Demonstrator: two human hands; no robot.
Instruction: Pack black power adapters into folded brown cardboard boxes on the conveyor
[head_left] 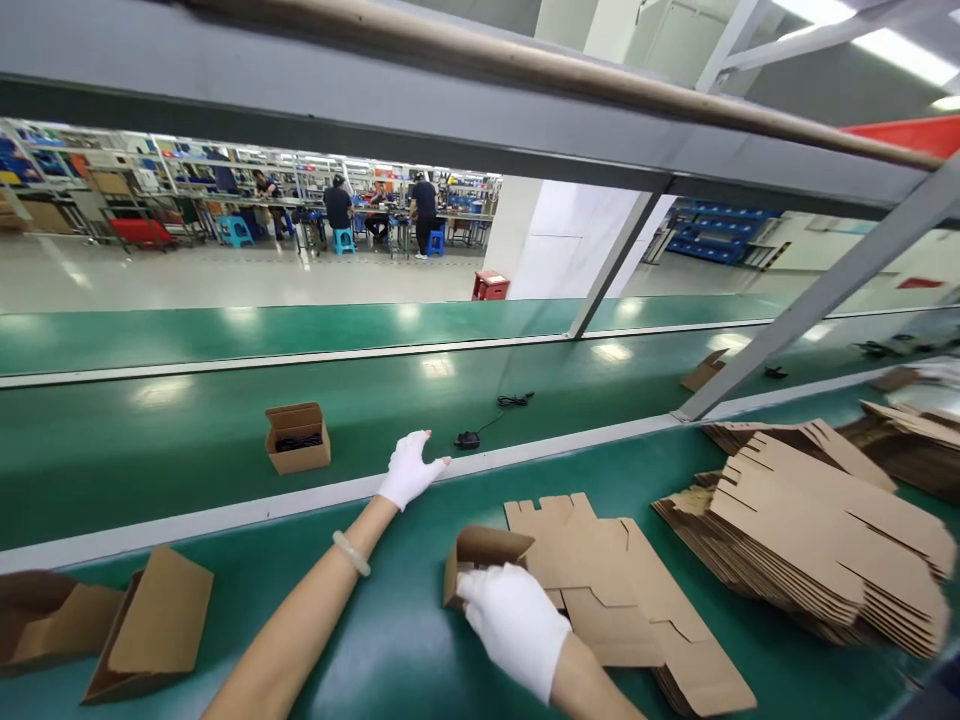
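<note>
My left hand (409, 470), in a white glove with bare fingertips, reaches over the pale rail with thumb and fingers apart. Just right of it, on the green belt, lies a black power adapter (467, 439) whose thin cable runs to a coiled bundle (513, 400). My gloved right hand (516, 622) is closed on a small open cardboard box (491, 548) at the near worktop; its fingertips are partly hidden inside the box. Beside that hand lie flat cardboard blanks (600, 570). An open box with a black cable inside (298, 455) stands on the belt to the left.
Stacked flat cardboard blanks (810, 530) cover the right of the worktop. Open boxes (161, 610) stand at the near left. A white rail (300, 503) separates worktop and belt. A slanted metal post (795, 310) rises at right, below an overhead beam. People sit and stand far behind.
</note>
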